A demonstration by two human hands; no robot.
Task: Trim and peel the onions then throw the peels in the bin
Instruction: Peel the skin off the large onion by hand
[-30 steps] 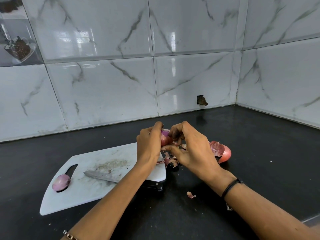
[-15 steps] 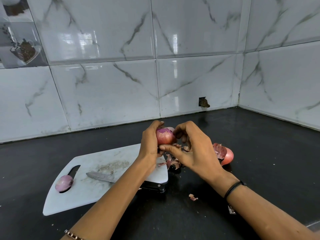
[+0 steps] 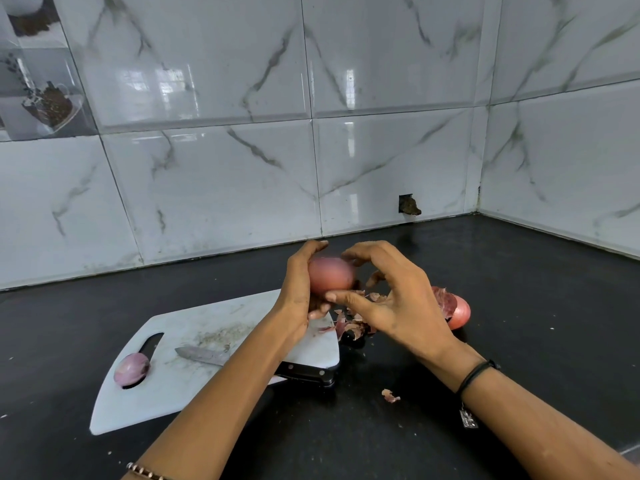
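Blurred onion (image 3: 330,277), half-hidden knife (image 3: 202,355)
The onion's surface is only a smear; the left forearm (image 3: 221,403) covers the knife's middle.

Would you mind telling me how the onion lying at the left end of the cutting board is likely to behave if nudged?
The onion is rounded, so it would probably roll easily once free. It sits in the handle slot of the cutting board, which likely holds it against a light push. Its smooth, glossy surface may be slippery to grip.

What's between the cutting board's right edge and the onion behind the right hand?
Head view: a heap of loose onion peels, partly hidden by the right hand.
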